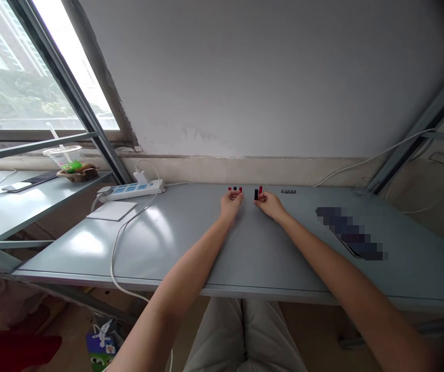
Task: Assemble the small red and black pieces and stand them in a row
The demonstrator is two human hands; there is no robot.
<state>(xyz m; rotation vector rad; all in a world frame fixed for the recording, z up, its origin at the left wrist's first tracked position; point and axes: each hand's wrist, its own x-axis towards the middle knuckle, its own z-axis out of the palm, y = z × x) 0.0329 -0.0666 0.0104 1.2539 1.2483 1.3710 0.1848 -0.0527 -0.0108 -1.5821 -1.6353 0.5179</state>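
Both my arms reach across a grey table toward the wall. My left hand lies with fingers curled just behind a short row of small red and black upright pieces; its fingertips touch or nearly touch them. My right hand is pinched around a small black piece, with a red piece standing right beside it. A row of several small dark grey pieces sits to the right of my right hand, untouched.
A white power strip with its cable lies at the back left, beside a white flat pad. A blurred dark object lies at the right. A drink cup and a phone rest on the side shelf under the window.
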